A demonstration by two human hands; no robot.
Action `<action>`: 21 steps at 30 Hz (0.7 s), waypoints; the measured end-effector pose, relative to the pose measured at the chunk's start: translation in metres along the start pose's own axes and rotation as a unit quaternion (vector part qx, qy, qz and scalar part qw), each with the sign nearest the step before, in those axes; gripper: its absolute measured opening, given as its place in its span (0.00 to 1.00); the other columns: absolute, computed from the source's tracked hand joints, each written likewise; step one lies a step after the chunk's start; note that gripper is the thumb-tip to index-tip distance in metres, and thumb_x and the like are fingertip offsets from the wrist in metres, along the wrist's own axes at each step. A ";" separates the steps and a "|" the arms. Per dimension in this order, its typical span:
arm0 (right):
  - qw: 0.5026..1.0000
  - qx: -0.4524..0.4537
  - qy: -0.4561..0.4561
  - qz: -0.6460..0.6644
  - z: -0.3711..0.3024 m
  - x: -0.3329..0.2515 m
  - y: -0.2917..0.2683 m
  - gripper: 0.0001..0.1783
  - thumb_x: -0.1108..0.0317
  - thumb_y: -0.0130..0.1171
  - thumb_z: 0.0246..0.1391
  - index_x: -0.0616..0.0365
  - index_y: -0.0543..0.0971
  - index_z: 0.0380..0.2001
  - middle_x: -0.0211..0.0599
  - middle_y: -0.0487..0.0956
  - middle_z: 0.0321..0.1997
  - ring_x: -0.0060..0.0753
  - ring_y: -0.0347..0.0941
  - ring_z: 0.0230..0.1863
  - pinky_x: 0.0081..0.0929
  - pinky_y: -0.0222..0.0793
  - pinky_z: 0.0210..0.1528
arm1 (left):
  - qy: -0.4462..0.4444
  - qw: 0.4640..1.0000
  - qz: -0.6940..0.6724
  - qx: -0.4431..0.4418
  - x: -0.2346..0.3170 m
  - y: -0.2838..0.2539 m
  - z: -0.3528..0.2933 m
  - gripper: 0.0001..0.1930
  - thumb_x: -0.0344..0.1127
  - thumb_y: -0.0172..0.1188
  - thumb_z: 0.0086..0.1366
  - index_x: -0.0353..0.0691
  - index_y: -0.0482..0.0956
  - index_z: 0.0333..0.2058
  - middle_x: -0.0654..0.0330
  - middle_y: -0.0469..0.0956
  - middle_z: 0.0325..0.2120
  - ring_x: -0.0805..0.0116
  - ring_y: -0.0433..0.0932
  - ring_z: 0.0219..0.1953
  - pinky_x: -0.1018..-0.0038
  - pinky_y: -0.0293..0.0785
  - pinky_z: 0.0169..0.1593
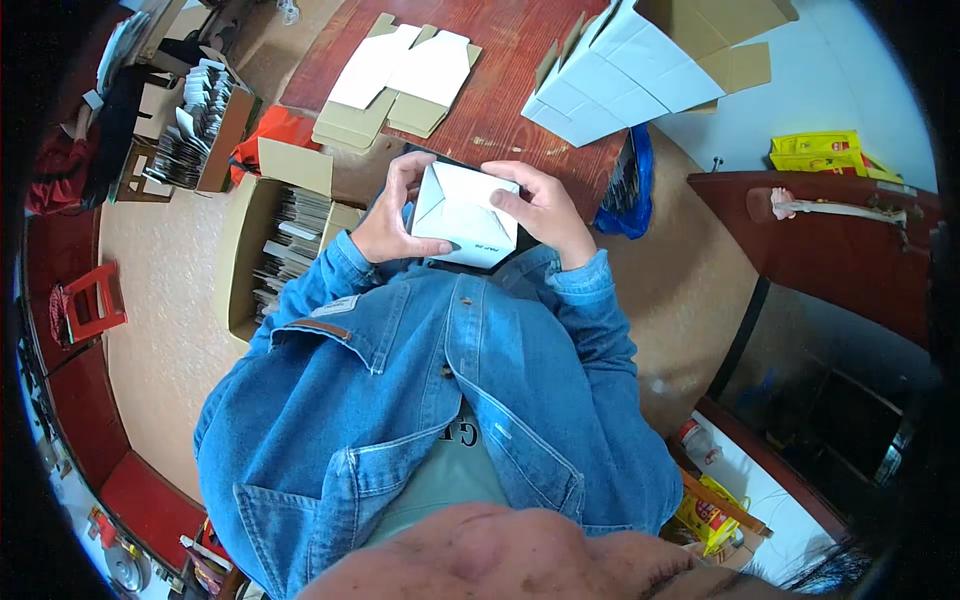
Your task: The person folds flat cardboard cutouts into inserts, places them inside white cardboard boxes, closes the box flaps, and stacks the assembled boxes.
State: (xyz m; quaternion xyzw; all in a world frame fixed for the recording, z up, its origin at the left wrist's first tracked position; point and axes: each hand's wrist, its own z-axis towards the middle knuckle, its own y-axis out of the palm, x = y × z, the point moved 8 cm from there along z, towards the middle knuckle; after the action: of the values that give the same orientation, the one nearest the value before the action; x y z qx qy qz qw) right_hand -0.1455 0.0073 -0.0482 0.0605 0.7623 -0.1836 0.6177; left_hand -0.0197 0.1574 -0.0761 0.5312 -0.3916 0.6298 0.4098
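Note:
A small white cardboard box [466, 215] is held between my two hands, close to my body at the table's near edge. Its folded flaps form the face turned up toward me. My left hand [392, 215] grips the box's left side, thumb along the lower edge. On the right side my right hand [541, 205] wraps round it, the thumb pressing on the folded flaps. Just beyond, flat unfolded white cartons [408, 72] lie on the red wooden table [500, 45]. To their right stand several assembled white boxes [612, 80] with open brown flaps.
Left of me, an open cardboard carton [240, 262] holds many flat pieces. Another box of stacked pieces [205, 125] stands farther left. A blue plastic bag [640, 190] hangs beside the table's right edge. A red stool [95, 305] is at far left, yellow packets [818, 153] at far right.

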 end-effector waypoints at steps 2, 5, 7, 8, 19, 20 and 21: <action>0.995 0.025 -0.036 0.094 0.001 0.016 -0.005 0.27 0.63 0.63 0.60 0.65 0.75 0.59 0.48 0.80 0.56 0.42 0.77 0.56 0.31 0.74 0.54 | 0.005 1.000 -0.010 0.019 -0.001 -0.005 0.003 0.51 0.45 0.79 0.46 0.40 0.55 0.63 0.46 0.63 0.57 0.48 0.67 0.59 0.54 0.65 0.63; 0.983 -0.007 -0.021 0.185 -0.005 0.061 0.008 0.26 0.60 0.60 0.63 0.65 0.74 0.60 0.49 0.79 0.57 0.41 0.76 0.57 0.31 0.74 0.54 | -0.076 0.994 -0.060 0.059 -0.025 -0.017 0.007 0.46 0.52 0.71 0.55 0.40 0.55 0.65 0.43 0.63 0.58 0.49 0.69 0.57 0.56 0.69 0.60; 0.960 -0.037 0.001 0.277 -0.008 0.084 0.015 0.26 0.57 0.56 0.67 0.65 0.73 0.61 0.51 0.78 0.58 0.40 0.74 0.59 0.30 0.74 0.53 | -0.163 0.976 -0.112 0.094 -0.045 -0.024 0.007 0.43 0.59 0.62 0.64 0.40 0.55 0.67 0.41 0.63 0.60 0.49 0.72 0.56 0.57 0.73 0.56; 0.960 -0.037 0.001 0.277 -0.008 0.081 0.015 0.26 0.57 0.56 0.67 0.65 0.73 0.61 0.51 0.78 0.58 0.40 0.74 0.59 0.30 0.74 0.53 | -0.162 0.976 -0.112 0.094 -0.045 -0.025 0.010 0.43 0.59 0.62 0.64 0.40 0.55 0.67 0.41 0.63 0.60 0.49 0.72 0.56 0.57 0.73 0.56; 0.959 -0.023 0.172 0.222 -0.008 0.093 0.008 0.32 0.46 0.47 0.71 0.66 0.74 0.58 0.52 0.82 0.46 0.30 0.80 0.37 0.21 0.75 0.39 | -0.307 0.948 -0.053 0.069 -0.022 -0.028 0.010 0.56 0.79 0.30 0.66 0.31 0.42 0.72 0.25 0.53 0.65 0.54 0.84 0.29 0.72 0.78 0.24; 0.961 -0.008 0.169 0.217 -0.008 0.088 0.007 0.32 0.46 0.47 0.71 0.67 0.74 0.58 0.51 0.82 0.46 0.30 0.81 0.35 0.20 0.75 0.38 | -0.314 0.944 -0.058 0.080 -0.027 -0.029 0.006 0.55 0.79 0.29 0.66 0.31 0.43 0.72 0.25 0.56 0.63 0.54 0.83 0.25 0.73 0.76 0.21; 0.963 0.006 0.167 0.211 -0.008 0.084 0.007 0.32 0.45 0.47 0.71 0.67 0.74 0.57 0.51 0.82 0.45 0.30 0.81 0.34 0.20 0.75 0.37 | -0.321 0.941 -0.063 0.091 -0.032 -0.031 0.003 0.55 0.79 0.29 0.66 0.31 0.44 0.72 0.24 0.59 0.61 0.54 0.82 0.22 0.74 0.73 0.18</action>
State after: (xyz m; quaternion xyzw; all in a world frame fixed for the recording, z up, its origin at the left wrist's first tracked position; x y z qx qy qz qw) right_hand -0.1696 0.0056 -0.1289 0.2531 0.8234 -0.0411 0.5062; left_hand 0.0131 0.1624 -0.1054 0.7637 -0.4091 0.4316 0.2512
